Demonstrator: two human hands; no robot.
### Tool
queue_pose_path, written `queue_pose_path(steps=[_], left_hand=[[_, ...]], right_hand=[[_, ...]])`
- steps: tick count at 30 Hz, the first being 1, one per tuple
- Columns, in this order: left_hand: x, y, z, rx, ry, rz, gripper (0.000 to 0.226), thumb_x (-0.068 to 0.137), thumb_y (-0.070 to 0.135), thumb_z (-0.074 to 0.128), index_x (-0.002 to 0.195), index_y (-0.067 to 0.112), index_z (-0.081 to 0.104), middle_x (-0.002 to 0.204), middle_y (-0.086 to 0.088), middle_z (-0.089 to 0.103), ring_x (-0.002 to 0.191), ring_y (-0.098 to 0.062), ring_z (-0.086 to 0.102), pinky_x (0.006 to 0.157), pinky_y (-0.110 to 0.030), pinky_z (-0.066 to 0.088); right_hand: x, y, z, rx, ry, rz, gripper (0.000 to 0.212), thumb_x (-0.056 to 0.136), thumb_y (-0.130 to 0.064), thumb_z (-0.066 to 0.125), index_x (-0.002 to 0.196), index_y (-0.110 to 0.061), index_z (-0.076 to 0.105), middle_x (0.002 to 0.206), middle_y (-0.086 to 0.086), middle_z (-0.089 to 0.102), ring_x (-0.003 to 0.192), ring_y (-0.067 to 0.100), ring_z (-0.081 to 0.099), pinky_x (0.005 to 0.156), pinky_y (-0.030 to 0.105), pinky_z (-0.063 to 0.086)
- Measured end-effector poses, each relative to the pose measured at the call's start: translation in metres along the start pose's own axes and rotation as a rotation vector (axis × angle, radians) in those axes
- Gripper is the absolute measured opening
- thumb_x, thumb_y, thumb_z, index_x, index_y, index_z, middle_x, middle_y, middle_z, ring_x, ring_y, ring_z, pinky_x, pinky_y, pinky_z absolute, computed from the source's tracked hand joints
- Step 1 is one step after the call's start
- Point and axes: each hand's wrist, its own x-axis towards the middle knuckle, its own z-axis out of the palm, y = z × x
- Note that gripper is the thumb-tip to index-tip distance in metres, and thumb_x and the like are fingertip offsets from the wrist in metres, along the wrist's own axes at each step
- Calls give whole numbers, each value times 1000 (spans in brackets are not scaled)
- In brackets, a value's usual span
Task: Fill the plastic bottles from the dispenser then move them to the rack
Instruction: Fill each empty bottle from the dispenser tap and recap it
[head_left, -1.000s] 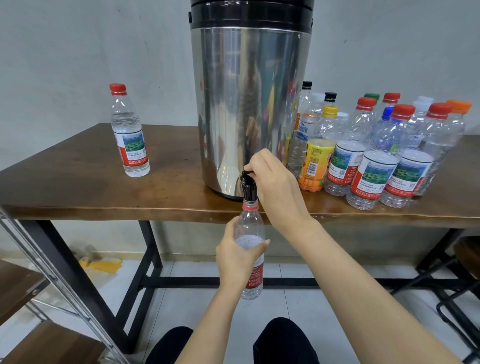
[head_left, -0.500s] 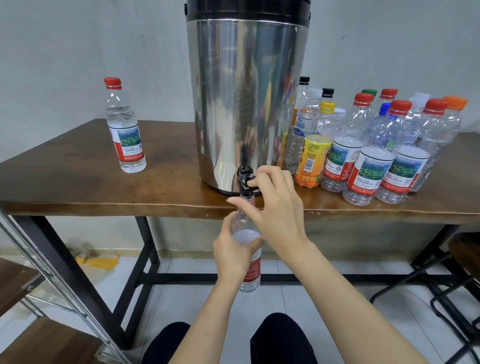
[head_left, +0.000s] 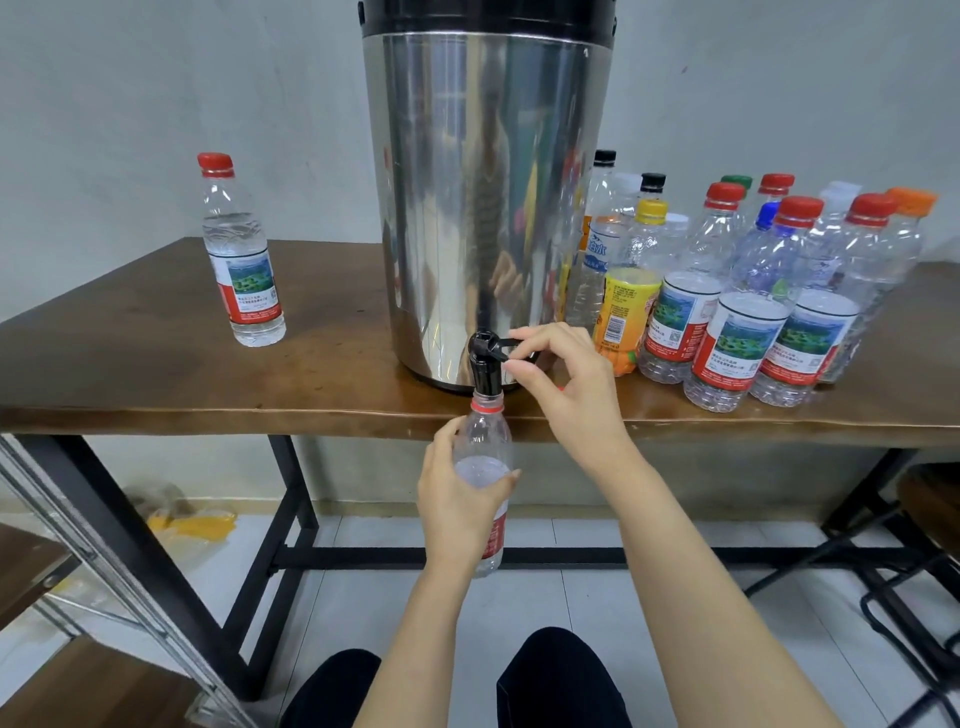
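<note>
Left grip (head_left: 462, 506) curled round uncapped bottle (head_left: 484, 434) — neck under black tap (head_left: 485, 373) of steel dispenser (head_left: 488, 208), below bench (head_left: 156, 374) edge. Right grip (head_left: 569, 387) pinches lever (head_left: 505, 348). Capped bottles (head_left: 748, 332) at right — red-white landscape labels, print too small to read.

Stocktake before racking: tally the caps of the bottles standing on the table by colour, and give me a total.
Red caps: 5
White caps: 3
Black caps: 2
Yellow cap: 1
Green cap: 1
Blue cap: 1
Orange cap: 1
Total: 14 caps on the table. The bottle gripped by the left hand under the tap is uncapped.
</note>
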Motion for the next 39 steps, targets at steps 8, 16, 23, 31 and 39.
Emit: queue_pose_path(steps=[8, 16, 23, 31, 39], left_hand=[[-7, 0, 3, -78, 14, -22, 74, 68, 20, 89, 130, 33, 50, 126, 15, 58, 115, -2, 51, 100, -27, 44], [-11, -1, 6, -107, 4, -51, 74, 71, 22, 88, 133, 34, 50, 128, 16, 58, 112, 5, 51, 89, -8, 38], [-14, 0, 6, -125, 18, -53, 74, 70, 22, 88, 133, 37, 51, 128, 17, 58, 115, -2, 53, 99, -28, 47], [-14, 0, 6, -119, 27, -67, 76, 69, 23, 88, 133, 38, 51, 129, 17, 58, 119, -3, 52, 102, -33, 48], [-15, 3, 5, -114, 26, -77, 76, 70, 24, 88, 133, 41, 49, 130, 17, 56, 117, -2, 49, 101, -30, 47]], right_hand=[[-5, 9, 12, 88, 84, 20, 18, 90, -31, 60, 85, -15, 67, 105, -11, 66, 107, 16, 58, 86, 40, 48], [-7, 10, 13, 151, 93, 24, 10, 91, -28, 61, 87, -20, 65, 107, -8, 66, 106, 20, 61, 86, 53, 49], [-7, 8, 13, 177, 90, 28, 5, 91, -26, 61, 87, -27, 63, 108, -8, 66, 107, 19, 61, 87, 48, 51], [-8, 8, 13, 192, 82, 49, 6, 91, -26, 61, 87, -24, 64, 109, -6, 66, 107, 16, 61, 87, 42, 52], [-8, 6, 14, 203, 82, 56, 4, 91, -27, 61, 88, -25, 63, 110, -5, 65, 106, 15, 61, 88, 40, 53]])
